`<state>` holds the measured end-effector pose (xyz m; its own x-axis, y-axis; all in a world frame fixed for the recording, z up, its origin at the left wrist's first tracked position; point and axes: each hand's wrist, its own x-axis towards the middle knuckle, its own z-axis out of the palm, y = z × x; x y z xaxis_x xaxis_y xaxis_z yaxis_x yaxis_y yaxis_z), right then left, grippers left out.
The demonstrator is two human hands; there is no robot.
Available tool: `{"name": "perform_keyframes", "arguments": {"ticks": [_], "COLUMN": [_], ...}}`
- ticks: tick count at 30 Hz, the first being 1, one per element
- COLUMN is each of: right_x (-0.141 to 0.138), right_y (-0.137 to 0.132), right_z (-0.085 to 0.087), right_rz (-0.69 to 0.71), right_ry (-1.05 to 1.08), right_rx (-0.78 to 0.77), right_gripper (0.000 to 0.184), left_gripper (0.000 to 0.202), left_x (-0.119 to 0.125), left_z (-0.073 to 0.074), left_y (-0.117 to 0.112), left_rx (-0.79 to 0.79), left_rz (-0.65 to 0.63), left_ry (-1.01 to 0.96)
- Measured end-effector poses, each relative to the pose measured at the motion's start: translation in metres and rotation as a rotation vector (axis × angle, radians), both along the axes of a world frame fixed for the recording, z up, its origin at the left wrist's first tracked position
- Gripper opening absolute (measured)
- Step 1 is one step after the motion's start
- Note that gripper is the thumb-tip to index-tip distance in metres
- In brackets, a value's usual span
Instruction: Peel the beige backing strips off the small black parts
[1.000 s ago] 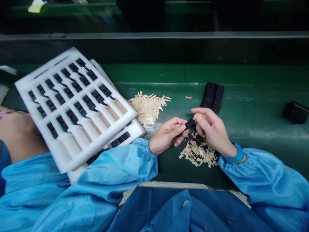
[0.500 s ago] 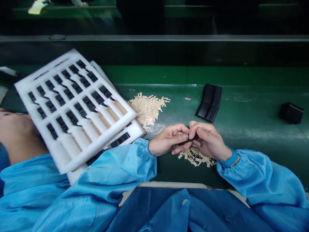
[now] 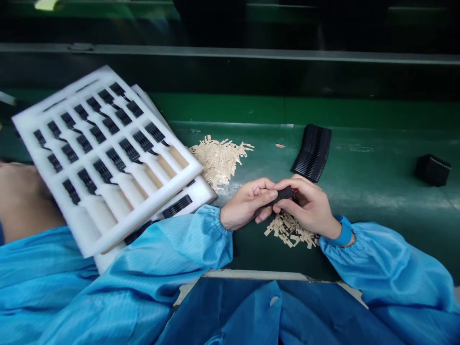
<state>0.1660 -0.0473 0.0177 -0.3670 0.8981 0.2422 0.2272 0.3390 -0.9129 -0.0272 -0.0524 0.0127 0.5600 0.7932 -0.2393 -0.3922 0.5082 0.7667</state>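
Note:
A small flat black part point(image 3: 282, 195) is pinched between both hands over the green work surface point(image 3: 377, 191). My left hand point(image 3: 247, 203) grips its left end with curled fingers. My right hand point(image 3: 309, 206) closes on its right end. Right under the hands lies a small heap of tan strips mixed with black pieces point(image 3: 291, 232). Blue sleeves cover both arms.
Stacked white foam trays point(image 3: 108, 158) with black parts in their slots lie at the left. A bigger pile of tan strips point(image 3: 219, 158) sits beyond the left hand. A row of stacked black parts point(image 3: 312, 152) and a black block point(image 3: 432, 169) lie farther right.
My right hand came down and in from near the stacked black parts and closed with the left on the small black part. The camera shifted slightly.

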Motion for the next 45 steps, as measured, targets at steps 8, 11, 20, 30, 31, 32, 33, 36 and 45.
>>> {"name": "perform_keyframes", "arguments": {"ticks": [8,11,20,30,31,32,33,36,45], "right_x": [0.005,0.009,0.030,0.061,0.061,0.060,0.060,0.058,0.058], "right_y": [0.008,0.018,0.036,0.039,0.038,0.037,0.037,0.036,0.033], "right_z": [0.008,0.010,0.014,0.017,0.017,0.018,0.019,0.023,0.019], "right_rz": [0.005,-0.169,-0.449,-0.164,-0.168,-0.173,-0.180,-0.212,-0.267], "right_ry": [0.155,0.327,-0.058,-0.942,-0.926,-0.894,-0.846,-0.697,-0.836], "right_rx": [-0.441,-0.447,-0.091,0.320,0.338,0.349,0.358,0.373,0.350], "right_gripper": [0.018,0.018,0.019,0.015,0.015,0.015,0.015,0.015,0.024], "left_gripper": [0.029,0.029,0.027,0.025,0.025,0.025,0.025,0.024,0.026], "left_x": [0.004,0.004,0.003,0.004,0.005,0.005,0.005,0.006,0.006], "left_z": [-0.001,-0.003,-0.004,-0.001,-0.001,-0.001,-0.001,-0.001,-0.003], "left_y": [0.004,0.005,0.005,0.005,0.005,0.005,0.005,0.005,0.005], "left_rx": [0.149,0.111,0.097,0.104,0.108,0.111,0.114,0.119,0.151], "left_rz": [0.095,0.136,0.139,0.148,0.153,0.161,0.170,0.205,0.202], "left_ry": [0.268,0.262,0.272,0.284,0.284,0.285,0.288,0.302,0.339]}}
